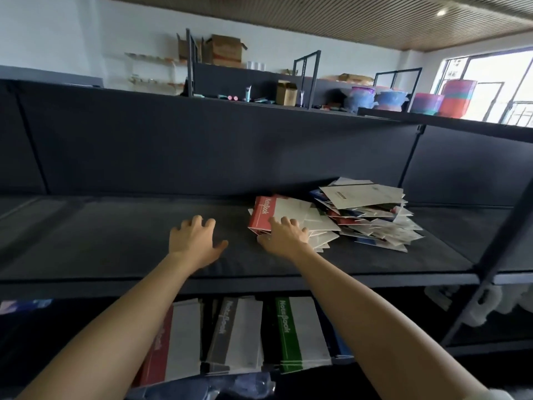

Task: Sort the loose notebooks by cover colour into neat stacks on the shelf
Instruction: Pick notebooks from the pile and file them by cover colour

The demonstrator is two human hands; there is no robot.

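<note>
Two hands are over the shelf (115, 226). Left hand (193, 241): fingers apart and relaxed, palm down on the bare dark surface, holding nothing, at 9 o'clock of the right hand (284, 236). Right hand: fingers bent over the cover of the red notebook (261, 215), thumb at its near corner. This reads as a pinch on that corner, but I cannot tell whether the thumb has caught one book or several. The red notebook lies flat on a few pale ones and touches the loose pile (366, 215) at its 3 o'clock. The pile is splayed, with covers at all angles, mostly white with red and blue showing. Judgement: these are thin softcovers, light and floppy. The covers look smooth, so they will probably slide on one another if dragged. The best hold is along the coloured spine band, likely the stiffest part, with thumb under and fingers on top. The free hand can steady the pile. On the shelf below, at 6 o'clock, stand a grey notebook (233, 333) and a green notebook (291, 333).
</note>
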